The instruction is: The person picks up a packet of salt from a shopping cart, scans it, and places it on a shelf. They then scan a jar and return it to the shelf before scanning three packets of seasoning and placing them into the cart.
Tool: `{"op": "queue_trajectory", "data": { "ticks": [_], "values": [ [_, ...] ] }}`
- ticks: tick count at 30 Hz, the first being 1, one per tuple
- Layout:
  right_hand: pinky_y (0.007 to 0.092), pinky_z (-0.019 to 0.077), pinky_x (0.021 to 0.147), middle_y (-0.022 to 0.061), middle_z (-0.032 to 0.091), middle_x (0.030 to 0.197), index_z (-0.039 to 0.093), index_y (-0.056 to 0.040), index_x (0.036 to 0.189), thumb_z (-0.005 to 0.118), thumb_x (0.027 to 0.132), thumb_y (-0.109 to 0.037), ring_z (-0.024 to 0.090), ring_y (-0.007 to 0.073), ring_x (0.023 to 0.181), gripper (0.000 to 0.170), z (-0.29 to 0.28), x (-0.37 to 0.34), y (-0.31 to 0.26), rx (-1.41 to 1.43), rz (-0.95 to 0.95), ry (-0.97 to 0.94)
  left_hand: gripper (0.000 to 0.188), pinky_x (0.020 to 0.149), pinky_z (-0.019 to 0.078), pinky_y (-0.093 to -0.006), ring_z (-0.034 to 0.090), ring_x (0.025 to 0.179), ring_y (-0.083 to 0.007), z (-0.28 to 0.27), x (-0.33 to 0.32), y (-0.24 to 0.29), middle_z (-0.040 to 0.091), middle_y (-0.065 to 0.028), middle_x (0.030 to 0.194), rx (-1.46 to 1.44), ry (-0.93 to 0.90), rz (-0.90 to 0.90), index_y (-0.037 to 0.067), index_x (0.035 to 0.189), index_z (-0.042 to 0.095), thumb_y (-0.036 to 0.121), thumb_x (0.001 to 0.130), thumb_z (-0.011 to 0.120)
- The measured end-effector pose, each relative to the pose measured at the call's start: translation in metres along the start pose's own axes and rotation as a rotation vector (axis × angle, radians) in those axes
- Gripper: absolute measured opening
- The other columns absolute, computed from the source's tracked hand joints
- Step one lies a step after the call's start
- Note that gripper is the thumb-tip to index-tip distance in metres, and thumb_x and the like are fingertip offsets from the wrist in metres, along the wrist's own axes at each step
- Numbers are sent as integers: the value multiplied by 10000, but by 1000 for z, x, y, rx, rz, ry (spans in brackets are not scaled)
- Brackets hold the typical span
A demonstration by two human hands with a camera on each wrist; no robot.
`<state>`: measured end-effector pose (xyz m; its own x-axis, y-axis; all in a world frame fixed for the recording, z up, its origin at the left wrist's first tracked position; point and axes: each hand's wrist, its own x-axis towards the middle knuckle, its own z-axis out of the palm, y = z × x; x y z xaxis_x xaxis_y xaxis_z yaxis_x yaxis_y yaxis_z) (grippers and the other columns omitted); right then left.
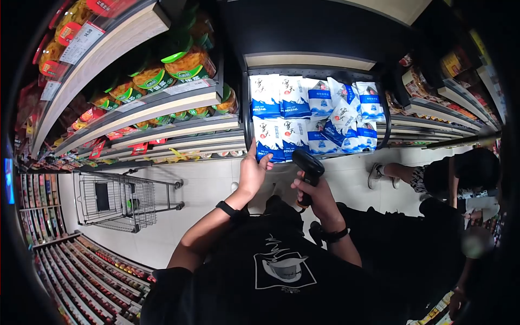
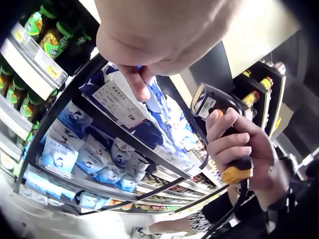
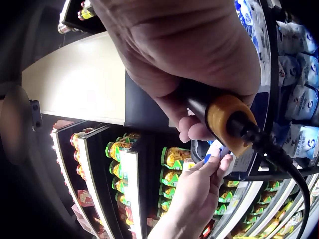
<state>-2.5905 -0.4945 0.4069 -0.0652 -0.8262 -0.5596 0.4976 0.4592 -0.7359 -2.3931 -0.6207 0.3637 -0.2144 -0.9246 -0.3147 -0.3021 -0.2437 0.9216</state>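
Observation:
White-and-blue bags [image 1: 266, 132] lie in two rows on the black-rimmed top shelf. My left hand [image 1: 252, 176] is at its front left corner, thumb and fingers pinching the edge of the nearest bag; in the right wrist view the left hand [image 3: 192, 196] has blue-and-white packaging between its fingertips. A price label [image 2: 118, 103] sits on the shelf front beside those fingers. My right hand [image 1: 320, 203] grips the handle of a black scanner [image 1: 307, 162] just in front of the shelf. The scanner's orange base [image 3: 227, 119] has a black cable coming out of it.
Jars with green lids [image 1: 187, 64] fill the shelves on the left. A wire shopping cart [image 1: 116, 200] stands on the floor behind them. People in dark clothes [image 1: 460, 173] are at the right. More bags [image 2: 92, 154] lie on the shelf below.

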Motion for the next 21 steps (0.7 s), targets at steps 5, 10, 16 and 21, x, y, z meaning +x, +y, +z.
{"op": "queue_trajectory", "data": {
  "ticks": [5, 10, 16, 21],
  "values": [
    [268, 527, 644, 120, 771, 957, 645, -7, 1266, 817, 970, -97, 669, 120, 690, 354, 6, 7, 2, -30, 9, -59, 632, 861, 625, -408, 768, 1011, -253, -19, -25, -7, 666, -214, 1461, 348, 143, 423, 90, 1565, 601, 86, 972, 819],
    [300, 542, 661, 92, 733, 953, 615, -46, 1280, 774, 994, -76, 642, 118, 704, 328, 36, 10, 9, -70, 18, -90, 688, 1202, 437, -519, 422, 1555, -394, -48, -42, -4, 420, -154, 1731, 1086, -108, 743, 113, 1565, 603, 367, 955, 795],
    [310, 551, 627, 50, 694, 930, 618, -65, 1220, 781, 984, -77, 639, 134, 690, 287, 103, 2, 32, -97, 31, -106, 871, 1216, 445, -501, 504, 1511, -412, -89, -57, -58, 414, -187, 1738, 850, -125, 763, 55, 1644, 473, 377, 915, 827],
    [278, 527, 603, 75, 725, 963, 612, -56, 1252, 755, 986, -75, 632, 119, 690, 303, 204, -10, 77, -211, 22, -264, 781, 1179, 478, -497, 595, 1400, -407, -217, -147, -137, 513, -206, 1658, 817, -200, 434, 50, 1616, 505, 332, 952, 803]
  ]
}}
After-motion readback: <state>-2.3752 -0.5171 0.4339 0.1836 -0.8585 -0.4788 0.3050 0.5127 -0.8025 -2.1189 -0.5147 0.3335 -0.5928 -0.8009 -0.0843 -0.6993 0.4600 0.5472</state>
